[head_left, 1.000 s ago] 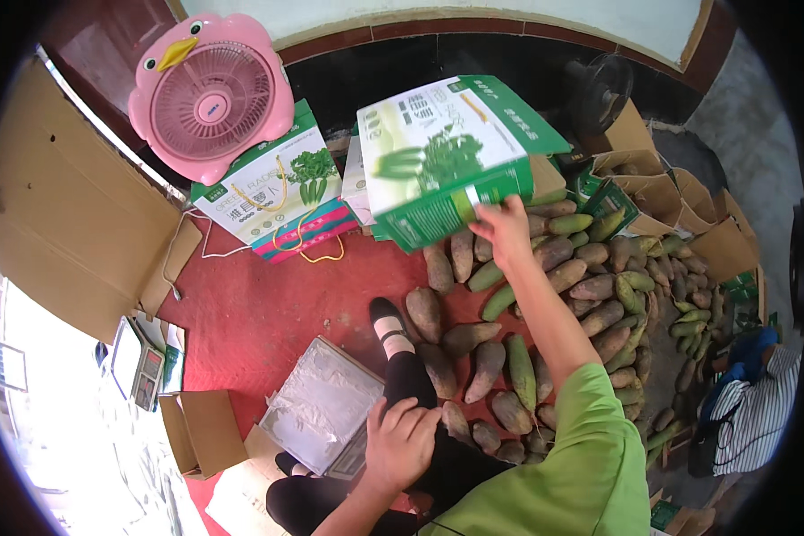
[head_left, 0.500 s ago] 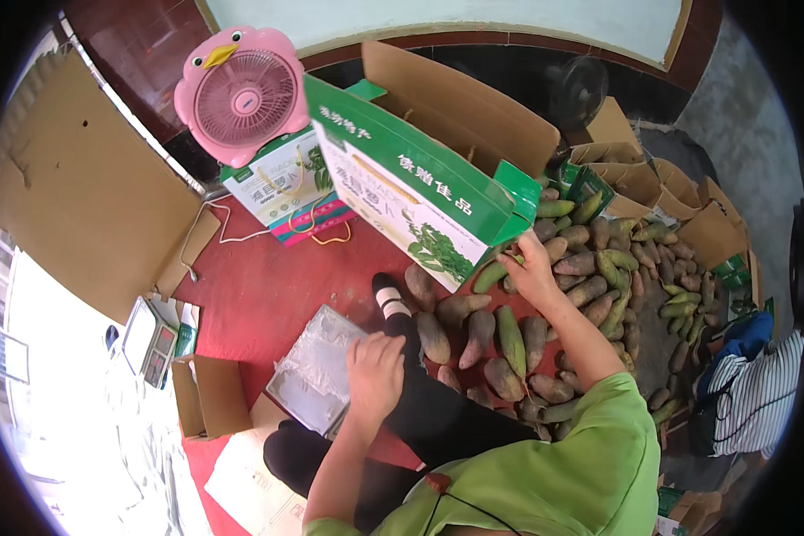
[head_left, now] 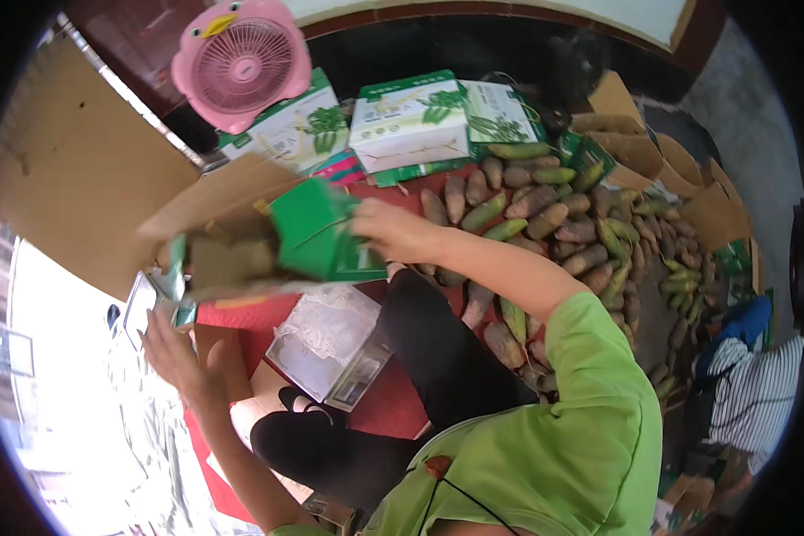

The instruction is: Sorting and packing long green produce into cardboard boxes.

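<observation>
A green, white and brown cardboard carton (head_left: pixel 232 237), blurred by motion, is tilted in front of me with its flaps apart. My right hand (head_left: pixel 391 230) is closed on the green end flap at its right side. Below the carton's left end is my left hand (head_left: pixel 177 355), its fingers spread and holding nothing; whether they touch the carton I cannot tell. Under the carton, between my legs, sits a weighing scale (head_left: pixel 326 339) with crumpled clear plastic over its plate. The carton's inside is partly in shadow and smeared.
Many long green and brownish radishes (head_left: pixel 558 219) lie heaped on the right. Printed white-and-green cartons (head_left: pixel 409 129) stand along the back wall, with a pink fan (head_left: pixel 241 67) on one. A large cardboard sheet (head_left: pixel 71 170) leans at left. Open brown boxes (head_left: pixel 630 156) stand back right.
The carton has swung from the far middle to the left and nearer, its open side now toward me. My right hand moved left with it; my left hand moved left, off my leg.
</observation>
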Demonstrator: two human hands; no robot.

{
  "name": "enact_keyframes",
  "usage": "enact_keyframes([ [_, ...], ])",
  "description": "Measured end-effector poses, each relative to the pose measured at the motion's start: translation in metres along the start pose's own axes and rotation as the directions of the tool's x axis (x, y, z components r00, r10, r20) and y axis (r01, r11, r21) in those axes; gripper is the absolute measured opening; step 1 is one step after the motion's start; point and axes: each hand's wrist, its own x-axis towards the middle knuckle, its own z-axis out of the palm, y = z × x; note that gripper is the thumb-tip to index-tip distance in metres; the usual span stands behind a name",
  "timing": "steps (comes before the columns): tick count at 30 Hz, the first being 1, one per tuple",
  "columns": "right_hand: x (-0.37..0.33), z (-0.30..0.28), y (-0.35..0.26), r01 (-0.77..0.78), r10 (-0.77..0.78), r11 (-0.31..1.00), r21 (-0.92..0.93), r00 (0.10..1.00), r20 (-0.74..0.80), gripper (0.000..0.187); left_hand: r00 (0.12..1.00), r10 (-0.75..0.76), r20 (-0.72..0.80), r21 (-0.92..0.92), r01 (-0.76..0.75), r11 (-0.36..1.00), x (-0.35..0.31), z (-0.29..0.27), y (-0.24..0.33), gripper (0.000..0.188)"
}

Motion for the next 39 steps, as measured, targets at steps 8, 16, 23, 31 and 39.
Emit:
enact_keyframes([
  [8, 0.025, 0.069, -0.004, 0.002, -0.013, 0.995, 0.101, 0.995, 0.103, 0.032, 0.915, -0.086, 0.394, -0.112, 0.141, 0.984, -0.073, -0.023, -0.041, 0.036],
  [16, -0.042, 0.098, 0.042, -0.386, 0.553, 0.665, 0.639, 0.83, -0.074, 0.025, 0.855, 0.041, 0.517, -0.006, -0.045, 0.999, -0.119, 0.024, 0.034, 0.035],
  [23, -0.221, 0.099, 0.04, -0.7, 0.807, 0.59, 0.402, 0.506, -0.304, 0.013, 0.833, 0.072, 0.549, 0.141, -0.177, 0.974, -0.135, 0.041, 0.067, 0.034],
  [31, -0.42, 0.127, -0.039, -0.974, 0.976, 0.161, 0.162, 0.182, 0.12, 0.019, 0.825, 0.007, 0.565, 0.201, -0.147, 0.968, -0.135, 0.048, 0.084, 0.033],
  [39, -0.51, 0.114, -0.073, -0.996, 0.983, -0.064, -0.066, -0.074, 0.17, 0.023, 0.813, -0.022, 0.581, 0.206, -0.12, 0.971, -0.138, 0.048, 0.087, 0.042],
])
